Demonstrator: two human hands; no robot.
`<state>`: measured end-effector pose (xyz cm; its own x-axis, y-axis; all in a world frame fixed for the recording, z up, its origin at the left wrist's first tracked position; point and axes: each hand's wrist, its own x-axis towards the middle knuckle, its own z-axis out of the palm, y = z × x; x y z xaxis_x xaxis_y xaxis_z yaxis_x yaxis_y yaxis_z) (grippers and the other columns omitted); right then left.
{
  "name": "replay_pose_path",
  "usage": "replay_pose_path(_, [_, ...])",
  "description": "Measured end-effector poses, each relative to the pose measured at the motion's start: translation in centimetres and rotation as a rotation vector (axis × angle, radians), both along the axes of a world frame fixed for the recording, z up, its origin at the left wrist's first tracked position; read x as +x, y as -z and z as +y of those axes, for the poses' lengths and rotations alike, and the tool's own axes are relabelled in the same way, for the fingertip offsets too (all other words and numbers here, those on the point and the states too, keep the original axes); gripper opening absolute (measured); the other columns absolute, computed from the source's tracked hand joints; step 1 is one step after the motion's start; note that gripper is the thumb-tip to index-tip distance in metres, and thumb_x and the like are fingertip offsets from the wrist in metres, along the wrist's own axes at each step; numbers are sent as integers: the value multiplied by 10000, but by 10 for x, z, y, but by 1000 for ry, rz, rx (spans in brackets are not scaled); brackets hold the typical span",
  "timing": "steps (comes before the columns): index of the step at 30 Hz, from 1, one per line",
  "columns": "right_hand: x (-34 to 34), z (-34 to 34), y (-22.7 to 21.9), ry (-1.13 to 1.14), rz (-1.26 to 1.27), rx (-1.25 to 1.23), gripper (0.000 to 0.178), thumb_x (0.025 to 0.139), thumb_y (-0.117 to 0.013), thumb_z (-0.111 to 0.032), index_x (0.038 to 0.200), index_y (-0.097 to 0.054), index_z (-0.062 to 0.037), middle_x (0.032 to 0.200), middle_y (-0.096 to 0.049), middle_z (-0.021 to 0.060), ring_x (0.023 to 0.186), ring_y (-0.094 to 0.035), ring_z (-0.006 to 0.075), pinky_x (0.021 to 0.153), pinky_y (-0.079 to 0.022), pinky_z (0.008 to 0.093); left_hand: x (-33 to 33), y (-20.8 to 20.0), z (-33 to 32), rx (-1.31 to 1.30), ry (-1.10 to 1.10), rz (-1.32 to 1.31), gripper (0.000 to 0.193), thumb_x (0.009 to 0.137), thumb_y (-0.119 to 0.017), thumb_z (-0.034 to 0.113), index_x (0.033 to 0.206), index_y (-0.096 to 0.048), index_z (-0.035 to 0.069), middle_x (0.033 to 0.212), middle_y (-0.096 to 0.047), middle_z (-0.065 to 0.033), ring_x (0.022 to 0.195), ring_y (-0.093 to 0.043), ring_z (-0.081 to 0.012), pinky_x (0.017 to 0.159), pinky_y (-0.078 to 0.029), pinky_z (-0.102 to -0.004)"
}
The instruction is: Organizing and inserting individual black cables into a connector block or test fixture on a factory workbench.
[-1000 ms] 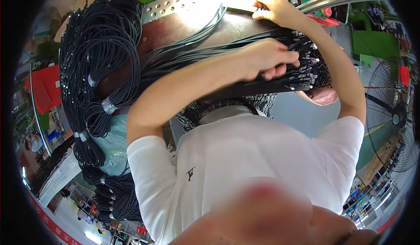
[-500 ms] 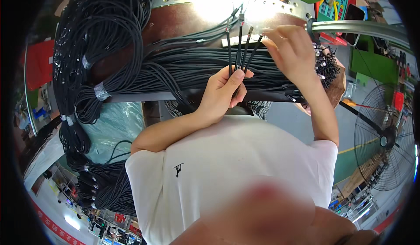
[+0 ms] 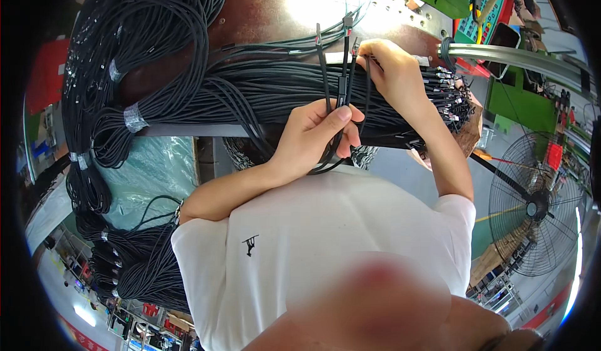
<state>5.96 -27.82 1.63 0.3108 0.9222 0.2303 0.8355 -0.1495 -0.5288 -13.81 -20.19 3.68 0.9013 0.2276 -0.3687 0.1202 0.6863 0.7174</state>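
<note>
1. Black cable ends (image 3: 341, 82), a small bunch of four or so, stood upright at about 12 o'clock from the left hand (image 3: 316, 135), which was closed around them, thumb pressed across the strands.
2. At 1 o'clock of that hand, the right hand (image 3: 394, 69) had its fingertips pinched on the top of one strand near its bare tip.
3. Behind both hands a thick bundle of black cables (image 3: 250, 97) lay across the brown bench (image 3: 263, 22), its connector ends (image 3: 447, 91) fanned out at 3 o'clock.
4. Taped coils (image 3: 134, 116) hung at 9 o'clock; a floor fan (image 3: 538, 207) stood at 4 o'clock.
5. By my judgement, the step was sorting and evening up picked ends; the next move called for a steady left grip while the right aligned each tip without letting strands slip.
</note>
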Motion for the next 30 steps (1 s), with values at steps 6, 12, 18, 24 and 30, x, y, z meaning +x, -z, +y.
replay_pose_path(6, [7,2,-10,-31,89,-138,138,804,-642,-61,935,-607,-82,810,-648,96,752,-637,303,647,-506,387,3,5,-3,3,18,-1,293,1009,-484,236,1044,-617,-23,748,-645,-109,579,-569,-106,553,-464,-219])
replay_pose_path(12, [7,-4,-6,-99,1,26,168,789,-648,-43,944,-601,-87,860,-650,81,824,-639,293,685,-516,384,2,4,-1,-14,11,17,305,1009,-488,242,1050,-611,-33,757,-644,-109,580,-566,-104,553,-468,-227])
replay_pose_path(18, [6,-5,-49,-288,-586,179,310,690,-641,-100,1000,-639,-87,972,-616,56,845,-626,202,676,-514,310,10,3,-2,-13,118,34,302,1013,-475,224,1064,-607,-43,779,-655,-115,610,-575,-113,581,-478,-238])
replay_pose_path(24, [25,-27,-12,-42,-332,110,174,773,-690,17,908,-592,-30,967,-649,92,847,-638,261,719,-525,315,5,1,-2,428,-159,-2,314,1028,-435,194,1216,-582,-9,854,-670,-107,709,-597,-111,661,-481,-250])
replay_pose_path(30, [19,-23,6,-24,108,47,149,792,-659,48,866,-536,8,965,-656,116,865,-643,254,761,-504,299,16,-14,2,97,44,-7,458,1041,-379,346,1329,-485,5,623,-600,-62,528,-534,-88,550,-430,-211])
